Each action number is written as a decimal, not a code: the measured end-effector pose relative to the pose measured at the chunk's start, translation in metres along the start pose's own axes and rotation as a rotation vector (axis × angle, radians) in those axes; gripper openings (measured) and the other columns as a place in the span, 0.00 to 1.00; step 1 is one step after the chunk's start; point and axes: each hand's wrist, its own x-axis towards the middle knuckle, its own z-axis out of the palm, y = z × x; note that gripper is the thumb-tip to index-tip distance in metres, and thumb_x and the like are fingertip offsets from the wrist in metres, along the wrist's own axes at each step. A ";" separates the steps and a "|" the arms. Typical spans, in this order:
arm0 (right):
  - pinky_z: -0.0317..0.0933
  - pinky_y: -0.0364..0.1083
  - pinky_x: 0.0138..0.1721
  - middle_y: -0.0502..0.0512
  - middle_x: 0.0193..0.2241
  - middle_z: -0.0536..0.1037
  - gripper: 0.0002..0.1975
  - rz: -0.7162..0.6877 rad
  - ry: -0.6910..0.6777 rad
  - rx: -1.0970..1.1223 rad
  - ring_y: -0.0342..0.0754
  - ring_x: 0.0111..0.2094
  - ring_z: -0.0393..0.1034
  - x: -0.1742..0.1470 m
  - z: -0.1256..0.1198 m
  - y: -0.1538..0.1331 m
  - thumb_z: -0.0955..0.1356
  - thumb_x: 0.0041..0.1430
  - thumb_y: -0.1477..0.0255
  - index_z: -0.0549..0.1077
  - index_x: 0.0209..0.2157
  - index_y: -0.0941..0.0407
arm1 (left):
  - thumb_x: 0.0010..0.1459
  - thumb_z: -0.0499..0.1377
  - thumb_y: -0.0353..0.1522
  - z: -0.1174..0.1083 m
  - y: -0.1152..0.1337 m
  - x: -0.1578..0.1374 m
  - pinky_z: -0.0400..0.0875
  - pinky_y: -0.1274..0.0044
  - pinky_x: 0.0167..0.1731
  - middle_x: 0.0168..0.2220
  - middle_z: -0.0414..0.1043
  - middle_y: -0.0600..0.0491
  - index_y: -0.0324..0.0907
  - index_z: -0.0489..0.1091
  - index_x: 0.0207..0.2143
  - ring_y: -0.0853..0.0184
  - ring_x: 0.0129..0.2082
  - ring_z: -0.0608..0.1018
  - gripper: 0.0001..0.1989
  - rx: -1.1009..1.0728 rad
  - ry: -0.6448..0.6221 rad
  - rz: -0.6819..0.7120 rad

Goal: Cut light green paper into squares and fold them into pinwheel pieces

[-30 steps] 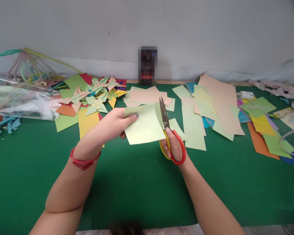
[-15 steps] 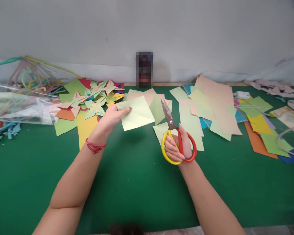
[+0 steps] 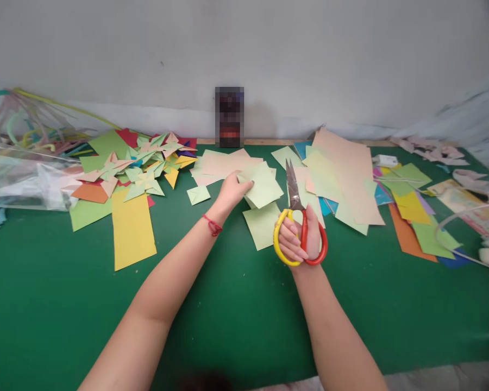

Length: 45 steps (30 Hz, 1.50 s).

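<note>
Pinched between thumb and fingers of my left hand (image 3: 232, 191) is a pale green sheet of paper (image 3: 264, 187). It lies over other pale green and pink pieces near the table's middle. My right hand (image 3: 295, 239) is wrapped round the scissors (image 3: 294, 187), with its fingers through the yellow and red handles. The blades point away from me, nearly together, and touch no paper that I can make out. A pale green sheet (image 3: 263, 225) lies flat between the two hands. Left of my left hand is a small creased green piece (image 3: 198, 194).
Folded paper stars (image 3: 144, 182) are heaped at the left, beside a yellow sheet (image 3: 134, 231) and a clear plastic bag (image 3: 32, 182). A large pink sheet (image 3: 346, 174) and coloured papers (image 3: 411, 206) spread to the right. A dark blurred upright object (image 3: 229, 117) stands against the wall.
My left hand has moved right with the green paper, down over the papers near the middle. The scissors have turned slightly and point straighter ahead. The view has shifted a little to the right.
</note>
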 end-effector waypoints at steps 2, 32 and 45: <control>0.28 0.35 0.03 0.38 0.07 0.51 0.28 0.001 -0.015 0.024 0.32 0.03 0.31 0.001 -0.002 0.000 0.50 0.54 0.46 0.50 0.16 0.53 | 0.49 0.59 0.30 0.010 -0.005 0.003 0.67 0.72 0.40 0.44 0.69 0.41 0.34 0.63 0.48 0.61 0.40 0.73 0.23 0.048 0.067 -0.002; 0.62 0.43 0.20 0.51 0.20 0.73 0.13 -0.497 0.444 -0.767 0.43 0.18 0.66 0.000 0.007 0.009 0.68 0.51 0.61 0.70 0.30 0.58 | 0.48 0.61 0.39 -0.073 -0.049 -0.119 0.69 0.77 0.30 0.25 0.70 0.55 0.41 0.68 0.34 0.69 0.26 0.72 0.13 -0.138 0.140 -0.067; 0.52 0.38 0.12 0.42 0.08 0.63 0.17 -0.122 0.288 -0.827 0.38 0.10 0.55 0.007 0.005 0.022 0.70 0.47 0.57 0.66 0.27 0.56 | 0.50 0.61 0.38 -0.071 -0.051 -0.117 0.71 0.76 0.29 0.23 0.70 0.57 0.43 0.63 0.32 0.70 0.25 0.74 0.11 -0.327 0.091 -0.075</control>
